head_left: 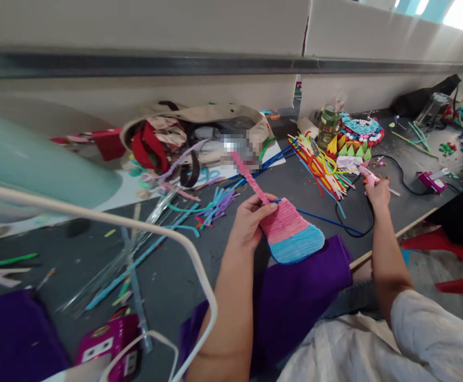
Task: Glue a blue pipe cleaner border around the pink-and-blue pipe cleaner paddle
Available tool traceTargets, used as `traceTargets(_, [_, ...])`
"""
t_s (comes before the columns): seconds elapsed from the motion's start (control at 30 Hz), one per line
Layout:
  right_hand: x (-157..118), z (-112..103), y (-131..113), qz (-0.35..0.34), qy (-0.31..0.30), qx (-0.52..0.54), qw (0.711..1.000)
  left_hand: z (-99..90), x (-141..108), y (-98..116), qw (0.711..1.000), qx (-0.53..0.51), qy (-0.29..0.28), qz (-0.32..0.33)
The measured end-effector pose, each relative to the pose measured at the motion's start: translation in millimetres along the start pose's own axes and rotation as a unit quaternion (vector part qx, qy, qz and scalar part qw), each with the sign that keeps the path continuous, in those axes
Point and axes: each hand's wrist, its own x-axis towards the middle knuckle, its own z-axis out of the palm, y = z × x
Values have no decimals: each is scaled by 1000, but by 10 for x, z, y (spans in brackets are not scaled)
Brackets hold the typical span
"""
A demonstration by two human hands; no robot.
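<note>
A flat pink and blue piece (pixel 293 231) made of rows of fuzzy stems is pinched at its top corner by my left hand (pixel 253 220). From that corner a pink twisted strip (pixel 251 179) extends up and to the left. The piece hangs over a purple cloth (pixel 303 289) at the table's front edge. Farther right, my right hand (pixel 379 193) is wrapped round a pink glue gun (pixel 367 175), which lies close to a crumpled white wrapper (pixel 349 163). A dark cord runs from the gun's area over the table.
Colourful pipe cleaners (pixel 323 167) lie between my hands, behind them a glass jar (pixel 329 126). A beige bag (pixel 231 114) stands at the back. A white curved tube (pixel 155 228) crosses the left foreground. A magenta box (pixel 108 345) sits front left, a red stool (pixel 450 260) at right.
</note>
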Motion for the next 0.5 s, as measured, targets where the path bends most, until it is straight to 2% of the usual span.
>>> traceTargets(0.2, [64,-20,115,-4,67,181,981,9,6,1,1000,-6,-13,3])
traceTargets(0.37, [73,-50,-41,-41,100,325,940,34,-4,9,1000,-15,-15,9])
traceTargets(0.43, [29,-118,-163,-72,83,383,917,39,-23,29,999,-19,-26,12])
traceTargets(0.5, [-73,-222,-312,-120,10,508,853,33,-45,54,999,-20,-41,20])
